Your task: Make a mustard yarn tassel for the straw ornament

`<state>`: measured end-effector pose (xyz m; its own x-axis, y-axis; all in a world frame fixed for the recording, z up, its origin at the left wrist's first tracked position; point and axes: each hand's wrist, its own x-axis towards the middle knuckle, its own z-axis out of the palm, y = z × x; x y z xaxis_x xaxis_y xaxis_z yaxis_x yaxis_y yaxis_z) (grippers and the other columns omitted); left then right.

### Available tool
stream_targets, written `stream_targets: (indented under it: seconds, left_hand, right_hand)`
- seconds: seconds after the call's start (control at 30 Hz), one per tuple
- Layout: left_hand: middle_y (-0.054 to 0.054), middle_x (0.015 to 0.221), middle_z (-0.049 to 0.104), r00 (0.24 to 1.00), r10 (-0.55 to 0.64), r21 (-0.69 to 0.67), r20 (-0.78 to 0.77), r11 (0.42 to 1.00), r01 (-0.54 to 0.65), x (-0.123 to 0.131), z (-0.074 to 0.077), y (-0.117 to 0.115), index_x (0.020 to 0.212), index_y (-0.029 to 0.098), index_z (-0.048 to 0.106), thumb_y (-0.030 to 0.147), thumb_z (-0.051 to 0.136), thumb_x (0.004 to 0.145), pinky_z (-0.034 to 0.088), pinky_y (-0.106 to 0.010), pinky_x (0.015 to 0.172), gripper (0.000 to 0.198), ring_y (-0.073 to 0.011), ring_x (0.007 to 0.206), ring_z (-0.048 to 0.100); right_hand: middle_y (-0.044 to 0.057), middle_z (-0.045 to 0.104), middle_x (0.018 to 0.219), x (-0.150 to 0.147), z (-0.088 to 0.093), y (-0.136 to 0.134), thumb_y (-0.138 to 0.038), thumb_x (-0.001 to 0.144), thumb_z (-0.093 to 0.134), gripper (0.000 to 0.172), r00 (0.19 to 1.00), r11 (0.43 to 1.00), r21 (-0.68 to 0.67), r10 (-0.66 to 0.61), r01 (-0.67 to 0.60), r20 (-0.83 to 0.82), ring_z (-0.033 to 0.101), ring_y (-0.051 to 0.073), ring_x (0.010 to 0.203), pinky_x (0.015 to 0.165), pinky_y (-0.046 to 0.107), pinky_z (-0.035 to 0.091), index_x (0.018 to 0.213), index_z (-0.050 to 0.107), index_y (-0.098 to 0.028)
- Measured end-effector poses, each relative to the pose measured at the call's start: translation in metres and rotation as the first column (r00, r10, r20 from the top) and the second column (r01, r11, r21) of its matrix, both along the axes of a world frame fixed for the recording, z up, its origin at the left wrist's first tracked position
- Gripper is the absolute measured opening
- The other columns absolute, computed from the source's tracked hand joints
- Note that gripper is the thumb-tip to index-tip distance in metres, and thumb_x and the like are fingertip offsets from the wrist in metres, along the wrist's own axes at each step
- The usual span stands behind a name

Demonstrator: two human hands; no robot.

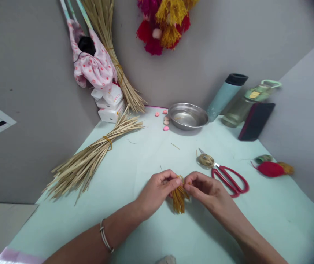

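Note:
A mustard-yellow yarn tassel (178,202) hangs between my hands over the front middle of the table, its strands pointing down toward me. My left hand (158,189) pinches the tassel near its top, thumb over the fingers. At the tassel's upper right side, my right hand (207,189) has thumb and fingertips pressed together; a bit of yellow yarn shows there, though most is hidden by the fingers. Just beyond my right hand lie red-handled scissors (229,179), with a small roll of tan thread (205,160) by their blades.
A tied bundle of dry straw (91,157) lies left, another (113,55) leans on the wall. Behind are a metal bowl (188,116), pink beads (166,128), a blue flask (225,96), a green bottle (244,104) and a phone (256,121). Red yarn (270,169) lies right.

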<state>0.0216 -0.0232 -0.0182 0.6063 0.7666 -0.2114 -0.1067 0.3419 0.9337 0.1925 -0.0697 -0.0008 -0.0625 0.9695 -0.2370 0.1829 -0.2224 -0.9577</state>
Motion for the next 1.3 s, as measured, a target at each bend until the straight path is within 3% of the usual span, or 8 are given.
stream_targets:
  seconds: [0.17,0.33,0.43,0.57,0.87,1.07,1.2,1.3]
  left_hand:
    - [0.001,0.068,0.051,0.999,0.017,-0.065,0.031,0.998,-0.015,-0.001,-0.001,0.001,0.076,0.015,0.057,0.045,0.063,0.081,0.037,-0.022,0.062,0.032,-0.0091,0.062,0.044]
    - [-0.001,0.074,0.051,0.991,0.068,-0.211,0.118,0.977,-0.042,-0.003,-0.002,0.004,0.078,0.015,0.055,0.043,0.065,0.08,0.037,-0.021,0.066,0.029,-0.0097,0.068,0.046]
    - [0.0,0.074,0.049,0.983,0.116,-0.259,0.143,0.963,-0.076,-0.004,-0.003,0.006,0.078,0.016,0.054,0.041,0.065,0.08,0.038,-0.021,0.066,0.028,-0.0094,0.067,0.046]
    - [0.0,0.072,0.049,0.994,0.08,-0.206,0.08,0.977,-0.062,-0.004,-0.002,0.005,0.077,0.016,0.054,0.041,0.064,0.08,0.035,-0.021,0.063,0.028,-0.0092,0.065,0.044]
    - [0.0,0.07,0.052,0.997,-0.031,-0.141,0.075,0.989,0.041,-0.003,-0.002,0.002,0.076,0.015,0.057,0.042,0.063,0.08,0.035,-0.022,0.062,0.027,-0.0091,0.063,0.044]
    - [-0.003,0.074,0.059,0.959,-0.28,-0.13,0.028,0.951,0.282,-0.004,0.003,-0.001,0.075,0.016,0.062,0.044,0.067,0.076,0.038,-0.024,0.067,0.028,-0.0114,0.067,0.049]
    - [-0.004,0.076,0.065,0.852,-0.519,-0.122,0.075,0.843,0.524,-0.005,0.011,-0.006,0.074,0.019,0.065,0.044,0.068,0.076,0.043,-0.028,0.079,0.026,-0.0143,0.074,0.057]
    - [-0.003,0.076,0.065,0.884,-0.454,-0.141,0.112,0.873,0.467,-0.005,0.012,-0.006,0.073,0.018,0.065,0.041,0.069,0.076,0.043,-0.027,0.081,0.023,-0.0131,0.075,0.058]
  right_hand:
    - [-0.002,0.055,0.071,-0.002,-0.004,0.003,-0.033,0.077,0.072,0.019,0.956,0.988,-0.02,-0.155,0.155,-0.25,0.04,0.01,0.058,0.055,0.024,0.033,0.076,0.058,-0.02]
    - [-0.001,0.057,0.072,-0.001,0.004,-0.001,-0.033,0.077,0.072,0.02,0.863,0.994,-0.107,-0.079,0.028,-0.5,0.037,0.008,0.051,0.049,0.024,0.025,0.079,0.056,-0.02]
    - [-0.005,0.048,0.049,0.004,0.006,-0.002,-0.044,0.082,0.065,0.027,0.906,0.986,-0.112,0.065,-0.122,-0.419,0.026,0.007,0.042,0.046,0.025,0.016,0.077,0.057,-0.018]
    - [-0.008,0.034,0.046,0.014,0.003,0.003,-0.05,0.086,0.058,0.033,0.976,0.991,-0.068,-0.128,0.118,-0.179,0.022,0.008,0.046,0.046,0.025,0.015,0.078,0.059,-0.018]
    - [-0.002,0.053,0.067,0.011,-0.001,0.004,-0.045,0.081,0.067,0.027,0.997,0.996,-0.053,0.075,-0.074,0.034,0.045,0.012,0.06,0.055,0.026,0.034,0.089,0.067,-0.019]
    - [0.002,0.063,0.072,0.01,0.006,0.004,-0.044,0.078,0.068,0.023,0.986,0.993,0.078,-0.101,0.091,0.136,0.053,0.017,0.067,0.059,0.027,0.042,0.079,0.07,-0.021]
    - [0.002,0.063,0.072,-0.001,0.003,0.003,-0.044,0.079,0.066,0.024,0.996,1.0,0.029,0.003,-0.005,0.09,0.055,0.017,0.067,0.059,0.028,0.044,0.078,0.07,-0.02]
    - [0.003,0.063,0.077,-0.002,0.001,0.003,-0.045,0.083,0.06,0.028,0.988,0.999,0.035,-0.025,0.02,0.153,0.055,0.018,0.069,0.062,0.03,0.044,0.096,0.069,-0.021]
